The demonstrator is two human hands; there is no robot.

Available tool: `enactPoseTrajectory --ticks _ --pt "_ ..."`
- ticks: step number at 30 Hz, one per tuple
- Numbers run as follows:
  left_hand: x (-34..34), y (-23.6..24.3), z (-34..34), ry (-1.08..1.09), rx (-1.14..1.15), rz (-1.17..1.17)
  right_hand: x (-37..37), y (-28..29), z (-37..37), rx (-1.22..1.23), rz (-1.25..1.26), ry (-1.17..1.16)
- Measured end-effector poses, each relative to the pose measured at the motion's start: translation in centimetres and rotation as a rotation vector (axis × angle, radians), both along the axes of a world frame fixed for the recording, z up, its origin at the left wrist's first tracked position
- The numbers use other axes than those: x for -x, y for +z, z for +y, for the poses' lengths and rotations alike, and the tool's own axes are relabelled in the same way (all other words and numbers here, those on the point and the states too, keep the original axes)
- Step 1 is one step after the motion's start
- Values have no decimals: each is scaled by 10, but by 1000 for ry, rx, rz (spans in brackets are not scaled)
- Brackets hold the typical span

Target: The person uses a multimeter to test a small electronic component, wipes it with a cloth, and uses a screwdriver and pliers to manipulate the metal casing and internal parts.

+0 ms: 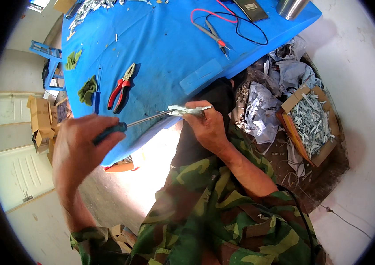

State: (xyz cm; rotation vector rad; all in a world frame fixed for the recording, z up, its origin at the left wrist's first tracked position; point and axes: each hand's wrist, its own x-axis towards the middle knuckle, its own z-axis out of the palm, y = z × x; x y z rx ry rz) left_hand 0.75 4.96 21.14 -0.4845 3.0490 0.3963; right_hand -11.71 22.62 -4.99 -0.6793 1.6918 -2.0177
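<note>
At centre-left, the left hand (79, 145) curls closed around a screwdriver (120, 127). At centre, the right hand (208, 127) pinches a pale, thin piece (179, 109) by the screwdriver's tip

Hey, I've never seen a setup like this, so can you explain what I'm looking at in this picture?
There's no machine here: the hands belong to a person in camouflage clothing. The one picture comes from a wide fisheye camera on that person's head, looking down, so straight edges bend and the corners go black.

The left hand grips a screwdriver, its shaft pointing toward a thin pale piece pinched in the right hand.

On the blue-covered table lie pliers, a thinner blue-handled tool, green cloths and test probes. To the right, below the tabletop, a cardboard box holds pale scraps.
</note>
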Motion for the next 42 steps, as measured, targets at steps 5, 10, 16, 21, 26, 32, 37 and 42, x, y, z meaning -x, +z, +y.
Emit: enactPoseTrajectory --ticks 5,10,16,21,26,32,37,42 --pt "23 8 -26 -2 -34 -99 6 8 3 -14 17 66" --pt "29 3 -46 73 -108 -163 16 7 4 -18 69 108" --pt "25 -5 -56 342 -258 -276 21 9 7 -53 85 168" --pt "-26 -20 -16 209 -193 -9 16 15 4 47 -244 163" --pt "-58 -30 29 297 -105 112 21 16 1 90 -415 119" --pt "-70 -62 54 380 -118 238 16 17 -2 61 -434 84" --pt "-67 -66 63 315 -52 212 15 17 -2 43 -400 71" --pt "-62 -69 73 200 82 224 13 12 -1 97 -421 74"
